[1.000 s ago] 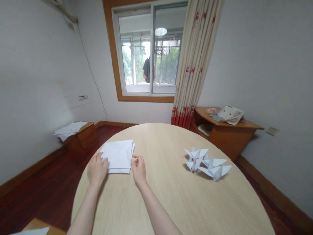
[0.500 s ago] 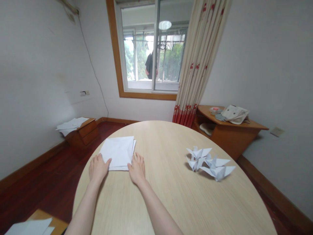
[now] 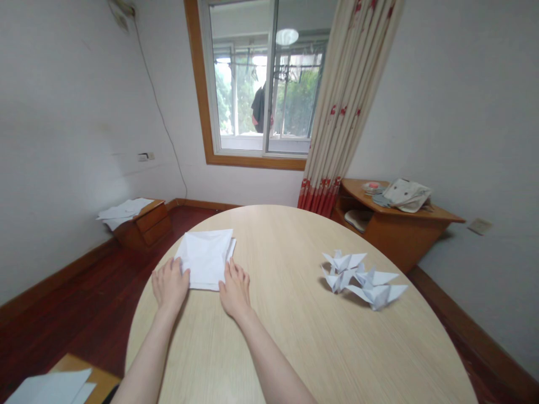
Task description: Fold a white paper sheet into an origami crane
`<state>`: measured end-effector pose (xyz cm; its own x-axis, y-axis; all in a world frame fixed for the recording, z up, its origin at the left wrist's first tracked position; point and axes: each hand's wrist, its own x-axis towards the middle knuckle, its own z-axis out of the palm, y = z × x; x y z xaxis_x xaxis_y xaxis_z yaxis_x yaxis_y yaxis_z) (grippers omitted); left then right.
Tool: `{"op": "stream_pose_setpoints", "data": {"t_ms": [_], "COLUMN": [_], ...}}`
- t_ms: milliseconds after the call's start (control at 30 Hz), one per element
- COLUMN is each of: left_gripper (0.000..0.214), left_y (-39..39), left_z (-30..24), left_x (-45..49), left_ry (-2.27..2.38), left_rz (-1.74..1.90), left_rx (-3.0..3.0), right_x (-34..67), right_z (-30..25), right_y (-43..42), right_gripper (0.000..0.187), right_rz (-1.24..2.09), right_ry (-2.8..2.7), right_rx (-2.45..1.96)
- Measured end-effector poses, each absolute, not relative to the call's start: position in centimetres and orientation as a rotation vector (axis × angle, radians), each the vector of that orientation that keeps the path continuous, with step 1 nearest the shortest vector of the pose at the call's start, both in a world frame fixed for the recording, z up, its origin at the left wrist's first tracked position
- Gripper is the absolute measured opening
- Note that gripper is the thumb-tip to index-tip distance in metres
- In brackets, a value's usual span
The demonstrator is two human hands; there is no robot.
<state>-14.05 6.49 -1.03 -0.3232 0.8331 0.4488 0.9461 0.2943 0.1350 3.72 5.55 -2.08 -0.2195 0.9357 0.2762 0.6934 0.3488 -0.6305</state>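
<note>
A small stack of white square paper (image 3: 206,255) lies at the left side of the round table. My left hand (image 3: 170,283) grips its left edge, with the thumb over the near corner. On the opposite side, my right hand (image 3: 234,286) holds the right edge, thumb at the near right corner. The top sheet bows slightly, and another sheet's edge sticks out at the right. Fingertips at the outer edges are partly hidden. Several folded white paper cranes (image 3: 374,289) stand grouped on the right part of the table, apart from both hands.
The pale round wooden table (image 3: 290,336) fills the foreground. White sheets lie on a low cabinet (image 3: 154,224) at left and on a wooden surface (image 3: 99,379) at lower left. A corner desk (image 3: 412,235) with a cloth bag (image 3: 406,195) stands at back right, beside a curtain (image 3: 337,123).
The top sheet has lifted and bowed up a little, its far edge shifting. My left fingers have drawn in slightly along the left edge. The cranes have stayed put.
</note>
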Motion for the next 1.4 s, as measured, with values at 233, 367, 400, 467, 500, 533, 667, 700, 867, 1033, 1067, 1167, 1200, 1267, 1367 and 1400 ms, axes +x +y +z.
{"op": "stream_pose_setpoints", "data": {"t_ms": [233, 367, 400, 467, 500, 533, 667, 700, 867, 1033, 1067, 1167, 1200, 1267, 1367, 1400], "left_gripper": [0.038, 0.036, 0.035, 0.034, 0.034, 0.033, 0.033, 0.033, 0.035, 0.035, 0.034, 0.032, 0.03, 0.028, 0.025, 0.025], "left_y": [5.9, 5.7, 5.7, 5.6, 5.5, 5.5, 5.6, 5.7, 6.3, 6.2, 6.1, 5.7, 5.5, 5.3, 5.1, 5.0], "left_z": [0.1, 0.4, 0.5, 0.6, 0.6, 0.6, 0.4, 0.3, -0.2, 0.1, 0.2, 0.4, 0.4, 0.3, 0.2, 0.1], "left_x": [-13.3, -12.9, -12.8, -12.6, -12.5, -12.5, -12.2, -12.2, -11.8, -10.7, -10.4, -9.4, -9.0, -8.4, -7.7, -7.6], "left_ry": [-2.19, -2.149, -2.137, -2.11, -2.098, -2.088, -2.008, -1.958, -1.678, -1.535, -1.526, -1.525, -1.547, -1.618, -1.711, -1.756], "left_rz": [-0.811, -0.949, -0.981, -1.034, -1.059, -1.084, -1.225, -1.269, -1.43, -1.565, -1.58, -1.658, -1.702, -1.818, -1.932, -1.939], "left_rx": [-1.644, -1.623, -1.616, -1.604, -1.597, -1.589, -1.57, -1.578, -1.689, -1.838, -1.873, -2.008, -2.059, -2.137, -2.204, -2.231], "right_x": [4.1, 4.2, 4.2, 4.2, 4.3, 4.3, 4.6, 4.8, 6.8, 10.8, 11.6, 13.7, 14.3, 15.4, 17.0, 17.6], "right_z": [-2.4, -2.9, -3.0, -3.3, -3.5, -3.7, -4.4, -4.6, -4.3, -3.5, -3.5, -3.4, -3.4, -3.4, -3.3, -3.2], "right_y": [5.8, 6.3, 6.5, 6.8, 7.0, 7.2, 7.6, 7.6, 6.8, 6.1, 6.0, 6.0, 5.9, 5.5, 4.7, 4.3], "right_gripper": [0.051, 0.048, 0.047, 0.045, 0.045, 0.045, 0.043, 0.043, 0.045, 0.048, 0.048, 0.049, 0.049, 0.047, 0.043, 0.043], "right_rz": [0.558, 0.597, 0.607, 0.624, 0.63, 0.634, 0.622, 0.608, 0.466, 0.291, 0.261, 0.185, 0.166, 0.141, 0.113, 0.082], "right_ry": [-1.91, -1.803, -1.772, -1.707, -1.672, -1.635, -1.501, -1.48, -1.484, -1.598, -1.597, -1.578, -1.576, -1.585, -1.611, -1.641], "right_rx": [-1.35, -1.335, -1.329, -1.316, -1.31, -1.304, -1.273, -1.257, -1.129, -0.984, -0.979, -0.99, -0.991, -0.99, -0.976, -0.975]}}
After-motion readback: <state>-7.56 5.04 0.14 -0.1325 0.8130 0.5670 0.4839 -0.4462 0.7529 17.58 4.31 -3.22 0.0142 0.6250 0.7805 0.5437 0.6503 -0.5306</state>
